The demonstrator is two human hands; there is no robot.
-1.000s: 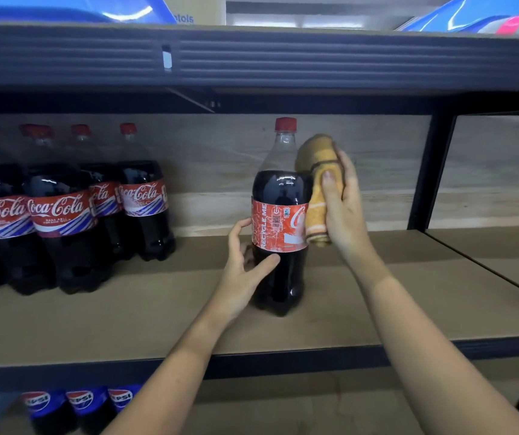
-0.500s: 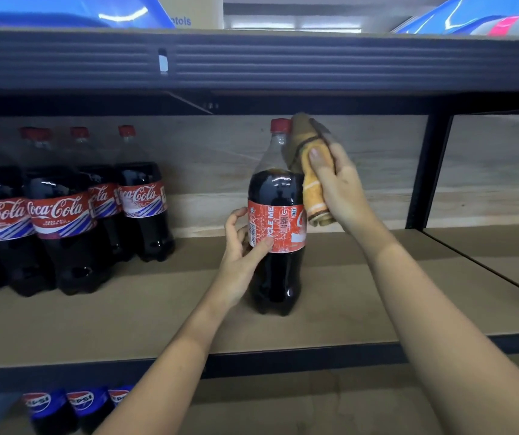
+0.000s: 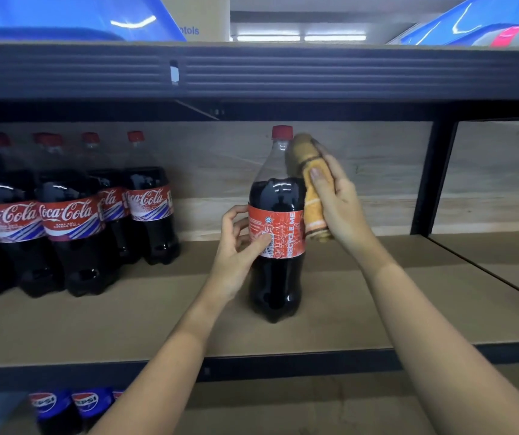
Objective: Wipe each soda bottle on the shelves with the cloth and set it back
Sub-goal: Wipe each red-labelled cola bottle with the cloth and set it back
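Coca-Cola bottle [image 3: 277,227] upright mid-shelf, long axis vertical, set apart from the Coca-Cola row [image 3: 73,211] at left. Left hand [image 3: 239,249] curled round its label, thumb on front. Right hand [image 3: 338,199] just beside, gripping folded orange cloth [image 3: 310,183] against the bottle's right shoulder, nearer for wiping. Brown shelf board [image 3: 408,293], Pepsi bottles [image 3: 66,406] below, black upright post [image 3: 433,177] right.
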